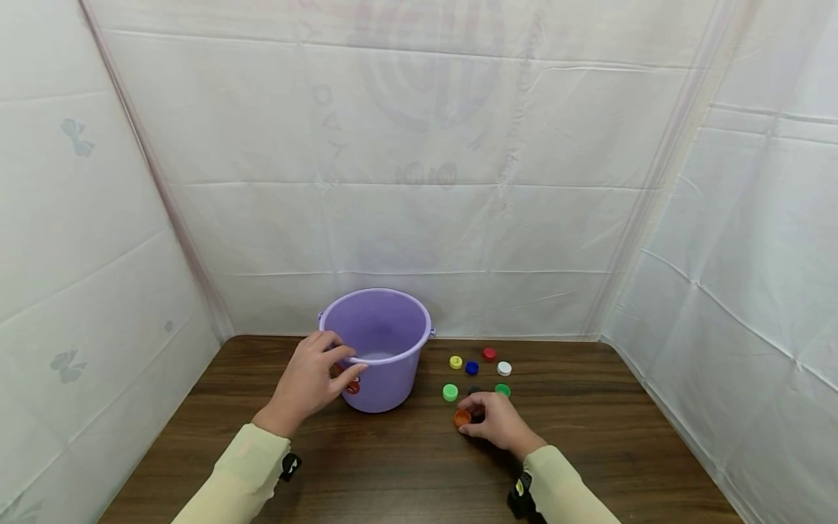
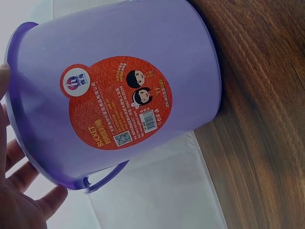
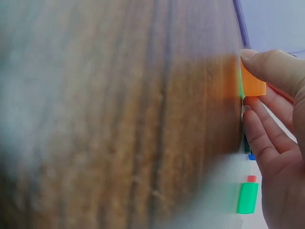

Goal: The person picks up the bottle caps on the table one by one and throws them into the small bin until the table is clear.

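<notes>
Pale-yellow fabric sleeves [image 1: 236, 469] up front; our right hand [image 1: 500, 422] pinches the round orange plastic cap [image 1: 462, 418] down by the brown woodgrain desk [image 1: 373, 473], our left hand [image 1: 304, 378] grips the purple plastic bucket [image 1: 393, 382]. Cap's probably light, stiff, slickish; we'd squeeze its sides.

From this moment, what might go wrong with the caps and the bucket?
The right hand pinches the orange cap by fingertips, so it might slip. The dark cap lies close and might be nudged. The left hand holds only one side of the bucket; pulling might tip it.
</notes>
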### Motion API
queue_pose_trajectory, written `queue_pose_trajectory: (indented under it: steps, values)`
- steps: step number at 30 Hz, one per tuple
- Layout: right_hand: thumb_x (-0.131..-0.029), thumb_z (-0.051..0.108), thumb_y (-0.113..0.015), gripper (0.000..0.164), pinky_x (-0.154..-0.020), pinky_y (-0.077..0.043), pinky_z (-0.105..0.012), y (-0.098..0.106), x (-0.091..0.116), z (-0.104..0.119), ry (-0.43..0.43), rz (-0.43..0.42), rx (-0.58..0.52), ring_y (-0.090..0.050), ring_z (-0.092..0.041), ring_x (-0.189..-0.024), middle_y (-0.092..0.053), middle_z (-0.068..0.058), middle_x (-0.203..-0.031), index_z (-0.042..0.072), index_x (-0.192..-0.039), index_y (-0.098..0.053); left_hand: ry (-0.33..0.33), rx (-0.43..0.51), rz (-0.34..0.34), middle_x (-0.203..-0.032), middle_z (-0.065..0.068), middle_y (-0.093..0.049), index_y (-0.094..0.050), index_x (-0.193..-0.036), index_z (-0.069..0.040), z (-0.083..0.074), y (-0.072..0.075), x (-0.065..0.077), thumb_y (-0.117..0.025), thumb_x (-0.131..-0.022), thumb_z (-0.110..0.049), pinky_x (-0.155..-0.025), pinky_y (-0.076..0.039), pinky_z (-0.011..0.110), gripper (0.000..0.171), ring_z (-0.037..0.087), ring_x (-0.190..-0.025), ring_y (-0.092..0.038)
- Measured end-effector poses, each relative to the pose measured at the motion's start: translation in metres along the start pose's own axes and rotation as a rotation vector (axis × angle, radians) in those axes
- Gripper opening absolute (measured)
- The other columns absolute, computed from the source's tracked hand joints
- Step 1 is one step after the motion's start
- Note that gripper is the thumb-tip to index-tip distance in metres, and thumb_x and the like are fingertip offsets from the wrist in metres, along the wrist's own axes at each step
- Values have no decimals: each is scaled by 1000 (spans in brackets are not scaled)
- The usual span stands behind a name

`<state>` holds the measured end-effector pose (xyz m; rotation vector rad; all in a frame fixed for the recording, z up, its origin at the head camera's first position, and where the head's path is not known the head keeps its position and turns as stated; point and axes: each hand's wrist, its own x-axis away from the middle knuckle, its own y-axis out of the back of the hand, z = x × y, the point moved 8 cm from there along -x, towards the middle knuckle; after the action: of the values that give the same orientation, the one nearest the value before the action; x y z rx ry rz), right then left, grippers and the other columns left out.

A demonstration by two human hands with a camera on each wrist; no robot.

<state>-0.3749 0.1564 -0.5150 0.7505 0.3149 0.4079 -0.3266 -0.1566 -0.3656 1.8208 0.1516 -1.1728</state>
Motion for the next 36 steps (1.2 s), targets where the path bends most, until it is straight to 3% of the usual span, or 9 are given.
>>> queue_pose_trajectory:
  steps: [26, 36]
  values:
    - [-84, 21, -86, 26, -75, -57, -21, 30, 7, 9, 5, -91, -10, -70, -9, -87, -74, 4, -98, 16, -106, -75, -11, 6, -18, -85, 0, -59, -78, -86, -13, 1, 1, 0, -92, -74, -31, -75, -46, 39, 25, 16, -80, -53]
    - [-82, 25, -88, 28, -75, -58, -23, 43, 7, 17, 31, -160, -97, -70, -7, -86, -76, 2, -99, 16, -106, -76, -6, 13, -17, -85, 0, -60, -78, -85, -13, 1, 2, 0, -93, -74, -29, -75, -46, 39, 24, 16, -80, -53]
